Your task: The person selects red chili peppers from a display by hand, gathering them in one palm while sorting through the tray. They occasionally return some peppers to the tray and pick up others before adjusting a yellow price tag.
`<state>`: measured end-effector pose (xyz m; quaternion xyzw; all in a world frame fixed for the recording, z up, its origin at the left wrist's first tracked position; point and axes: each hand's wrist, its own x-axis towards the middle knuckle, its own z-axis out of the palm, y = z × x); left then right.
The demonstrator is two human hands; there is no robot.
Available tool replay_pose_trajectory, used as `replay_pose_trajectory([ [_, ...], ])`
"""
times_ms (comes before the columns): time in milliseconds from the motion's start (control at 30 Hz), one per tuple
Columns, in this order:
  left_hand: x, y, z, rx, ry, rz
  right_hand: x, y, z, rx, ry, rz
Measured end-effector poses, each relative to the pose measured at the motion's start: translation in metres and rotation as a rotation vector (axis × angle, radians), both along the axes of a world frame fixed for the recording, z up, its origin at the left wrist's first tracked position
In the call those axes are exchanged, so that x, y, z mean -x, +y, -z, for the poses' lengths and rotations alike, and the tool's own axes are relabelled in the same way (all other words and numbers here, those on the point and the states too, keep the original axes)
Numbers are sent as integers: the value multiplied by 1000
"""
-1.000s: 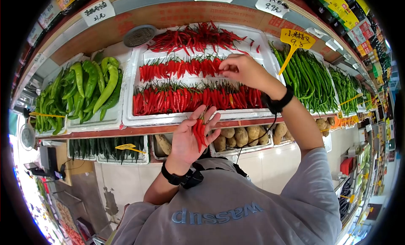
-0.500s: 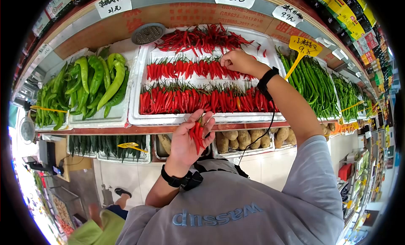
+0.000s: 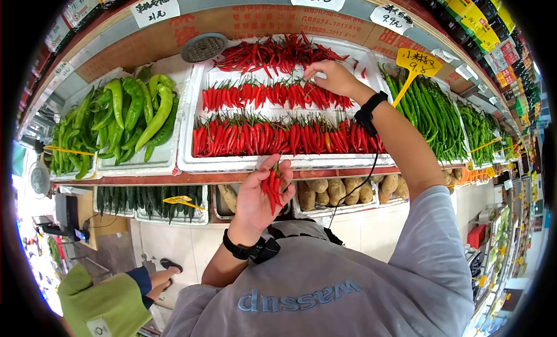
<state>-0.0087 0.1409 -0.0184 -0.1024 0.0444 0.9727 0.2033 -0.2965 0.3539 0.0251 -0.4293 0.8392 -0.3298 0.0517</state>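
Observation:
My left hand point(image 3: 255, 198) is palm up in front of the display, its fingers curled around a small bunch of red chilies point(image 3: 271, 189) with the stems upward. Over the white foam tray point(image 3: 188, 137), my right hand point(image 3: 335, 80) reaches in above the middle row of red chilies point(image 3: 249, 96). Its thumb and forefinger are bent together near the stems; what they pinch, if anything, is too small to make out. A fuller front row of red chilies point(image 3: 249, 138) lies nearer me, and a loose heap of red chilies point(image 3: 272, 54) lies behind.
Large green peppers point(image 3: 154, 113) lie left of the tray, and long green chilies point(image 3: 420, 113) lie right beside a yellow price tag point(image 3: 419, 61). Below are potatoes point(image 3: 336, 191) and cucumbers point(image 3: 145, 200). A person in a green top point(image 3: 107, 302) is at lower left.
My right hand has lifted slightly away from the middle row toward the back heap. My left hand stays nearly in place with its chilies. The person in green has come further into view.

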Motion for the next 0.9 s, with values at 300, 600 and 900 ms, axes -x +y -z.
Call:
replay_pose_trajectory([
  [300,0,9,-1,-29,16,24,-16,-2,-3,-446,132,14],
  [600,-4,4,-1,-17,22,10,8,1,10,-368,293,210],
  [900,-6,-3,-2,35,15,-16,15,-3,18,-395,284,169],
])
